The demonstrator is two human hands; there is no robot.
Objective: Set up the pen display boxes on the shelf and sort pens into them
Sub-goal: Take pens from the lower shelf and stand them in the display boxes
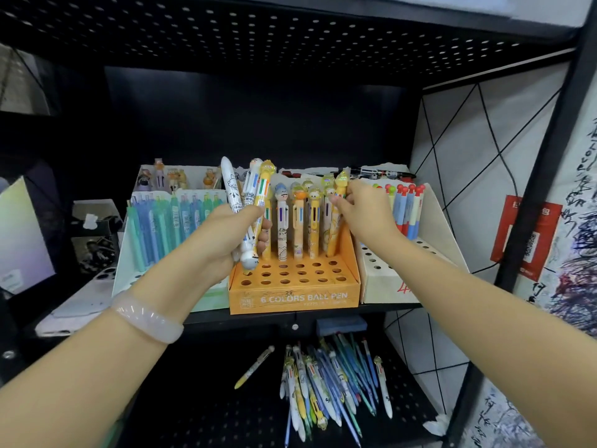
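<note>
L hand (226, 232) is curled round a bunch of pens (248, 202), approx four, fanned upward just left of the orange box (292, 286). R hand (358, 210) pinches the yellow pen (337, 218) at the right end of the box's back row, near its top, w/ thumb & fingertips. Orange box sits on the black shelf (323, 313) btwn a box of teal pens (168, 227) & a white box (392, 282) w/ red-topped pens. Loose pens (329, 383) pile on the lower shelf. Both forearms reach up & fwd; pale bangle (147, 318) on L wrist.
</note>
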